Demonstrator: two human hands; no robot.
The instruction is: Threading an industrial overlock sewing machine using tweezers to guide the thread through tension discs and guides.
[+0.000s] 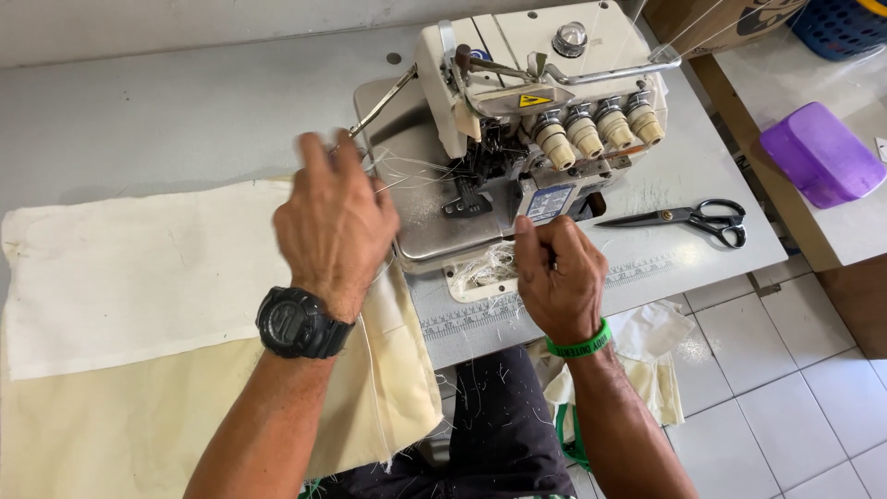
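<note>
Nearest me, my left hand (334, 222) hovers over the cream fabric (139, 286) on the counter (185, 111), fingers pinched, grasping white threads (407, 171) running toward the sewing machine (527, 111). My right hand (559, 277), grip clenched, rests at the machine's front; whether it grasps anything I cannot tell. At two o'clock lie black scissors (688, 220). Farther out, a closed purple box (820, 152), contents hidden, and a blue basket (836, 26).

Matt cream woven cloth (139, 277) lies at nine o'clock on the smooth grey desk (203, 102); glossy cream enamel sewing machine (527, 83) with brushed metal plate; black-handled steel scissors (688, 219) at three o'clock
</note>
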